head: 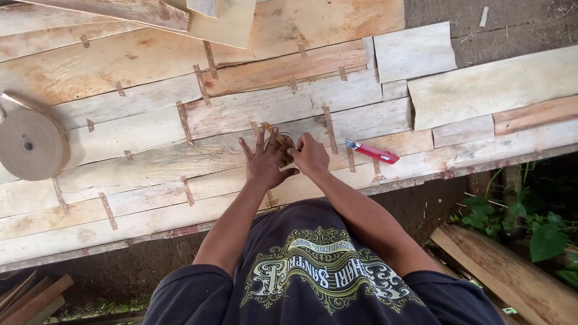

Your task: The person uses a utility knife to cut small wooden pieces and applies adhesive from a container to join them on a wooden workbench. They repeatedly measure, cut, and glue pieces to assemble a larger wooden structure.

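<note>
Pale wood veneer sheets (241, 114) lie side by side on a work surface, joined by short brown tape strips (184, 122). My left hand (264, 161) presses flat on the veneer, fingers spread. My right hand (310, 155) is beside it, fingers closed around a brown strip of tape (283, 144) at a seam between the two hands. What the fingers pinch is partly hidden.
A big roll of brown tape (31, 144) rests at the left. A red utility knife (372, 151) lies just right of my right hand. Loose veneer pieces (414, 51) sit at the upper right. Planks (512, 277) and green plants (542, 235) are below the table's edge.
</note>
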